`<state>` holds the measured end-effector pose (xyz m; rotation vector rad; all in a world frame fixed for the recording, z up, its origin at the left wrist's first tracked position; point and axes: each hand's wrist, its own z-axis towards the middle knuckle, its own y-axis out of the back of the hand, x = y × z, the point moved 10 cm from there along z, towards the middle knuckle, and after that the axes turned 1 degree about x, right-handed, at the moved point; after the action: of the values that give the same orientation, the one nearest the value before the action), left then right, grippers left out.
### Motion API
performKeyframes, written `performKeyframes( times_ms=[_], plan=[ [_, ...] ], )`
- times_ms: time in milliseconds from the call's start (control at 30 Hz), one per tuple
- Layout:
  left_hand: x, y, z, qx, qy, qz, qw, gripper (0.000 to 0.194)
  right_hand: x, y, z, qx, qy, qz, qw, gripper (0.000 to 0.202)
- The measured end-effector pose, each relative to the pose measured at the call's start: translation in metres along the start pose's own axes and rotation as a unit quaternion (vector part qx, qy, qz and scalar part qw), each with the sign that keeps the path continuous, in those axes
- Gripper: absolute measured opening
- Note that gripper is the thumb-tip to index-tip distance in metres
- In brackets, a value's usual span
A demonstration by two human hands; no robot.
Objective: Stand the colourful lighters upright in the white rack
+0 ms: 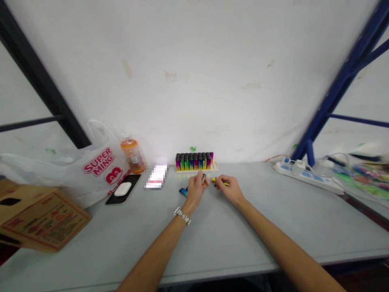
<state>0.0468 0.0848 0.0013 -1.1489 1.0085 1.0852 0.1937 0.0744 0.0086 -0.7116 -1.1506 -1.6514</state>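
Fingers of my left hand are closed around a lighter, whose dark top shows above them. My right hand, a little to the right, pinches a small yellow-and-dark object; its kind is not clear, as the fingers cover part of it. A blue lighter lies on the table just left of my left hand. Beyond both hands, rows of upright multicoloured lighters with black tops stand in a pale tray, whose right end shows holes.
On the left of the grey table are a cardboard box, a white plastic bag, an orange drink bottle, and a black phone with a white case on it. A blurred bright slab lies nearby. At right sits a power strip.
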Motion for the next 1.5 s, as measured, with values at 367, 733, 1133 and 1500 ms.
performKeyframes(
  times_ms=[367, 733, 1133, 1500],
  plan=[
    [-0.002, -0.005, -0.003, 0.005, 0.006, 0.015, 1.0, 0.058, 0.0, 0.001, 0.001, -0.001, 0.002, -0.007, 1.0, 0.039],
    [0.001, -0.007, -0.007, 0.021, 0.037, 0.002, 0.999, 0.067, -0.003, -0.001, 0.001, 0.006, -0.003, -0.007, 1.0, 0.039],
    [0.004, -0.005, -0.002, 0.01, 0.016, 0.028, 0.999, 0.047, -0.004, -0.004, 0.001, 0.017, -0.001, -0.008, 1.0, 0.04],
    [0.006, -0.009, -0.005, 0.02, 0.027, 0.002, 0.999, 0.059, 0.033, -0.01, -0.003, 0.021, 0.065, 0.064, 0.996, 0.033]
  ],
)
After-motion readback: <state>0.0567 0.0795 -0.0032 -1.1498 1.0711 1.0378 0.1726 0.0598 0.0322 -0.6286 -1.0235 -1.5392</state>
